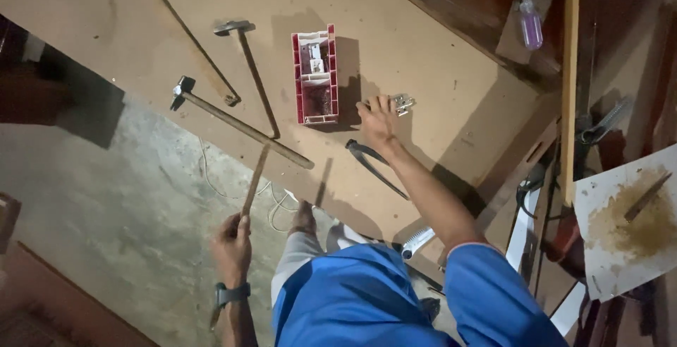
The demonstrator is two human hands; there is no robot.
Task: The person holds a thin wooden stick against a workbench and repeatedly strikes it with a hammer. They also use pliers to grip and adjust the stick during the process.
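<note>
My left hand [233, 241], with a dark watch at the wrist, is closed around the lower end of a thin wooden stick [255, 178] that rises toward the board's edge. My right hand [377, 120] reaches out flat over a large brown board [423, 58], fingers spread, touching a small shiny metal hinge piece [403, 102]. Just left of that hand lies a red and white plastic parts box [315, 79], open on top. A pair of dark pincers [374, 167] lies under my forearm.
Two hammers [240, 125] [250, 72] and a thin metal rod [194, 40] lie on the board's left part. A purple-handled screwdriver [530, 24] is at the back right. A white sheet with a brown stain [627, 220], a saw handle [417, 241] and cables crowd the right.
</note>
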